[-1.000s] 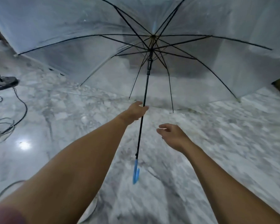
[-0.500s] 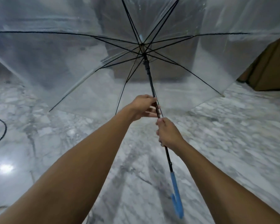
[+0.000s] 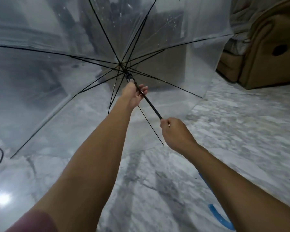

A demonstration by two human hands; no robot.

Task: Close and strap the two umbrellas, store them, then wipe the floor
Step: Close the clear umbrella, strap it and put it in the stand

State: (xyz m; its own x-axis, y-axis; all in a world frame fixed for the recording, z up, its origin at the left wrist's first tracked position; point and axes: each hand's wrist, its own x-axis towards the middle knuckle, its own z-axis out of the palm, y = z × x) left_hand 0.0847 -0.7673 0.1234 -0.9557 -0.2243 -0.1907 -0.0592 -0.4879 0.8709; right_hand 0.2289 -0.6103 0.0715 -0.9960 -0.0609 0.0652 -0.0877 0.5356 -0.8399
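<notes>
The fingers [image 3: 166, 123] of the right hand [image 3: 177, 134] are curled shut around the black shaft [image 3: 151, 104] of the open umbrella [image 3: 57, 67], low on its length, with the thumb pressed over the top. Nearer still, at the bottom right, the blue crook handle [image 3: 219, 218] shows beyond the right forearm, partly hidden by it. Farther up the shaft, the left hand [image 3: 134, 94] holds it just below the runner [image 3: 129, 76]; the thumb side wraps the shaft while the other fingers stand loosely apart, so the hold is light. The shaft slants from near right to far left between the two hands. Beyond the left hand the black ribs fan out from the hub, and the clear canopy spreads wide across the left and upper part of the scene, speckled with water drops. Under everything lies a grey marbled floor [image 3: 233, 131], with a bright reflection at the near left and a dark cable [image 3: 0, 156] at the left edge. A brown sofa [image 3: 271, 52] stands at the far right.
</notes>
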